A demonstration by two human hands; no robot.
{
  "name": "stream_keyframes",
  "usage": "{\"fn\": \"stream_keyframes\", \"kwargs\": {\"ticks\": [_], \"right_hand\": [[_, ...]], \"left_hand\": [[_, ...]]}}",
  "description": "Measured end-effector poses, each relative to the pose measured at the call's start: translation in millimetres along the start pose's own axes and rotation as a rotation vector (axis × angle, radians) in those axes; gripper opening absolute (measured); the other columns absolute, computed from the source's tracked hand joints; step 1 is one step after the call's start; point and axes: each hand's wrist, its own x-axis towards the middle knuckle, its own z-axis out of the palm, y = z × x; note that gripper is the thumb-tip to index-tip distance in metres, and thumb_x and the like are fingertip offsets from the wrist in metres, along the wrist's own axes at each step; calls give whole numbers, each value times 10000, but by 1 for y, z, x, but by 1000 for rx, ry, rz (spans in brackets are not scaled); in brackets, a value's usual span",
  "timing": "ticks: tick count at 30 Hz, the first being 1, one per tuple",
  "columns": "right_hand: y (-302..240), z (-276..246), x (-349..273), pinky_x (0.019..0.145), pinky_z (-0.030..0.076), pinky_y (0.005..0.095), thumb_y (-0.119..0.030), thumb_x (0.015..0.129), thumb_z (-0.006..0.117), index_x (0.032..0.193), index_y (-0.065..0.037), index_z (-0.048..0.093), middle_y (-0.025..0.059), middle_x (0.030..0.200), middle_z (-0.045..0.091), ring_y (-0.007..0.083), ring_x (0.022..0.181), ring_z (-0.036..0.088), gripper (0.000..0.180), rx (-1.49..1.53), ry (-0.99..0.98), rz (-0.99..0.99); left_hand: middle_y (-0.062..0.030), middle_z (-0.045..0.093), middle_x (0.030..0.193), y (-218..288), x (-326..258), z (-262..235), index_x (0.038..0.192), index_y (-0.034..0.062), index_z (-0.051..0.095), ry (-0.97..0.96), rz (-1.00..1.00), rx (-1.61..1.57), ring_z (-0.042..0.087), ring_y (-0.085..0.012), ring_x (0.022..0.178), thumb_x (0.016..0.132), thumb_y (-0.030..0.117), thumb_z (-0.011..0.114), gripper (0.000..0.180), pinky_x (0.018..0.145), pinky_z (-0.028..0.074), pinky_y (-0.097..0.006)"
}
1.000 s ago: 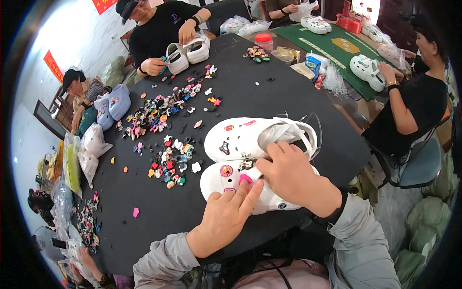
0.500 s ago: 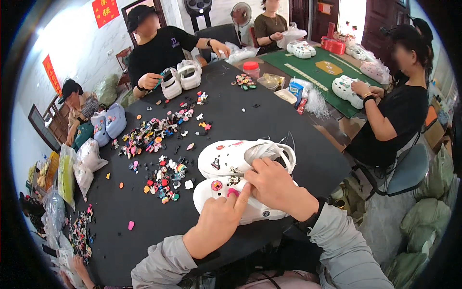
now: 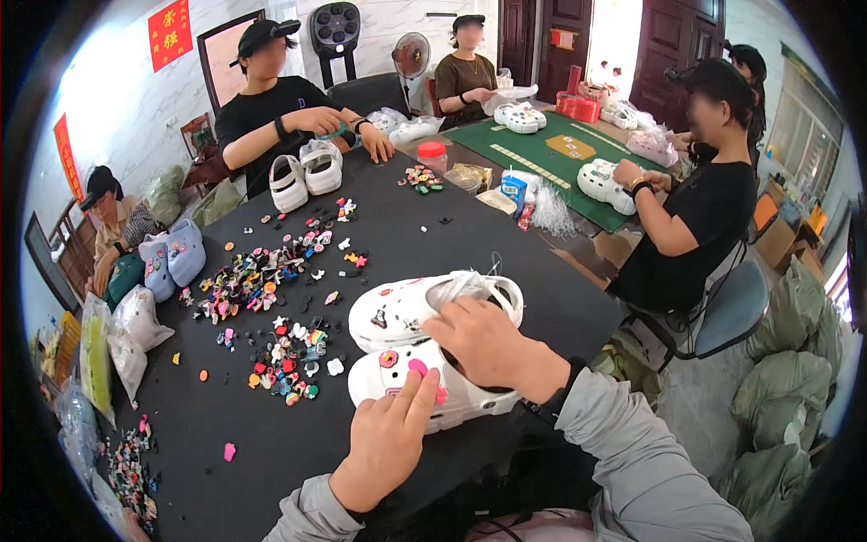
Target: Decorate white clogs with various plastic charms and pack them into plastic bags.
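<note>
A pair of white clogs point(image 3: 384, 307) with colourful charms lies side by side before me, toes to the left. Two outstretched fingers of my left hand point(image 3: 384, 443) press a pink charm point(image 3: 417, 366) against the top of the nearer clog point(image 3: 461, 411). The thumb and lower fingers of this hand are mostly hidden. My right hand point(image 3: 483, 339) curls over the same clog's foot opening, its fingertips partly hidden inside. A round pink charm point(image 3: 388, 359) sits near the toe. The farther clog carries several small charms.
Loose charms point(image 3: 262, 285) lie in heaps left of the clogs, with a pink one point(image 3: 229, 452) alone nearby. Across the black table point(image 3: 298, 470) a co-worker handles white clogs point(image 3: 307, 176). Others work around the green mat point(image 3: 542, 154). A chair point(image 3: 731, 307) stands right.
My view has shifted, so the scene sits further left and higher. My right hand has moved from the clog's charms to its foot opening. My left fingers stay on the pink charm.
</note>
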Motion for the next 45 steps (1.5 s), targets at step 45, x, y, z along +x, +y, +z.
{"fn": "stream_keyframes", "kwargs": {"ticks": [45], "right_hand": [[-56, -9, -20, 625, 507, 457, -385, 885, 622, 983, 8, 503, 210, 731, 646, 378, 716, 664, 422, 393, -128, 442]], "left_hand": [[-74, 666, 838, -44, 14, 8, 936, 65, 701, 156, -160, -598, 628, -215, 617, 782, 66, 716, 154, 558, 504, -319]]}}
